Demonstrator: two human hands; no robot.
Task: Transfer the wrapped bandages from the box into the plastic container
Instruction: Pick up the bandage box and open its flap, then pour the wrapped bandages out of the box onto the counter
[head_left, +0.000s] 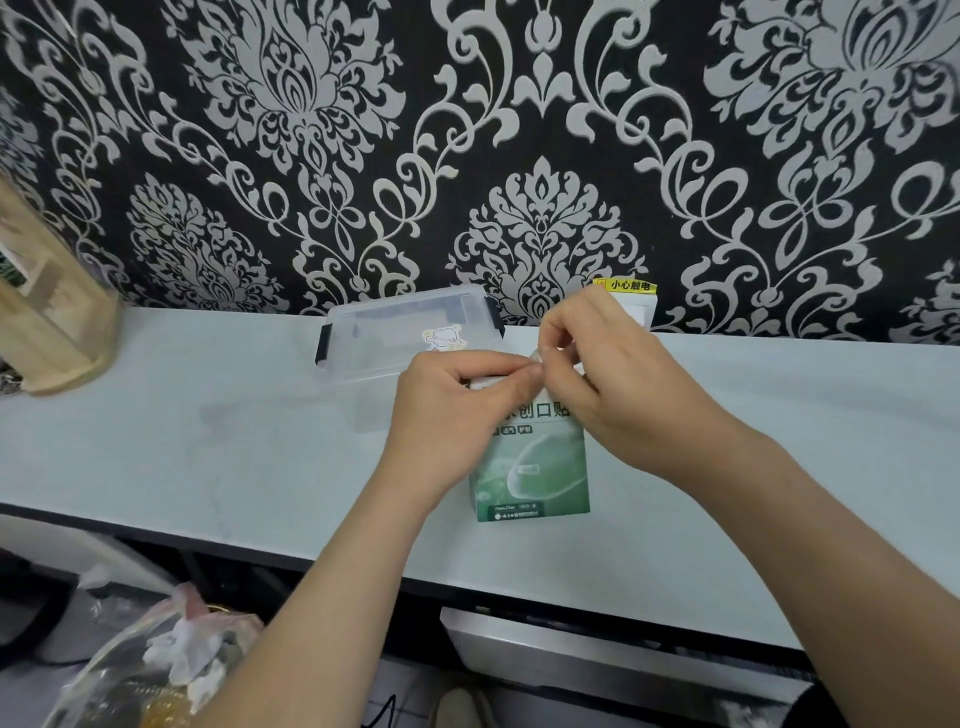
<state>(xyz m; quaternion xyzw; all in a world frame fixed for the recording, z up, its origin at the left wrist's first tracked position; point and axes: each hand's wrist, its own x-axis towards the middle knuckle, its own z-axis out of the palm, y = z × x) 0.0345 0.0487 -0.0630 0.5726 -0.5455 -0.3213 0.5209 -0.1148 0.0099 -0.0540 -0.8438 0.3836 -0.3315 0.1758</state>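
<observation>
Carefully, I'm steadying the box (530, 462) with my closed left hand (457, 410) while my right hand (597, 364) is pinching something pale at its far top; pulling slowly should avoid tearing.

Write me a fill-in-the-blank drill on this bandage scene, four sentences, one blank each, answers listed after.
1. The bandage box is mostly ____ in colour.
2. The plastic container has a clear lid and ____ latches.
3. Both the left hand and the right hand work at the ____ of the box.
4. The container lies ____ the box, nearer the wall.

Answers: green; black; top; behind
</observation>
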